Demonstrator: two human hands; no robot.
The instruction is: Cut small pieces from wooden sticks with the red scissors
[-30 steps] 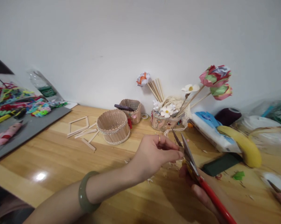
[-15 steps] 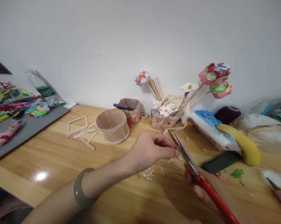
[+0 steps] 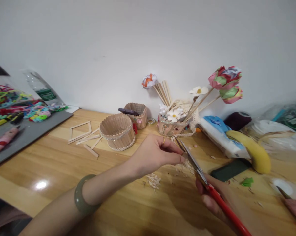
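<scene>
My right hand (image 3: 215, 196) is closed round the red-handled scissors (image 3: 219, 200), whose blades point up and to the left and stand slightly apart. Thumb and forefinger of my left hand (image 3: 160, 152) are pinched together right at the blades. Whatever tiny piece they hold is mostly hidden by the fingertips. Under the hands, pale wood chips (image 3: 153, 182) lie scattered on the wooden table (image 3: 123, 209). To the left of my left hand stands a round basket (image 3: 118, 131) made of wooden sticks with lace trim at its foot.
Loose craft sticks (image 3: 91, 150) lie left of the basket. Behind are a smaller stick box (image 3: 141, 118) with a phone (image 3: 128, 112) and a flower-filled basket (image 3: 171, 127). At right are a tissue pack (image 3: 222, 137), a banana (image 3: 256, 154) and a pointed pink-handled tool (image 3: 292, 205).
The scissor blades have drawn a little closer together at my left fingertips. The whole view has shifted slightly; the things on the table stay in place.
</scene>
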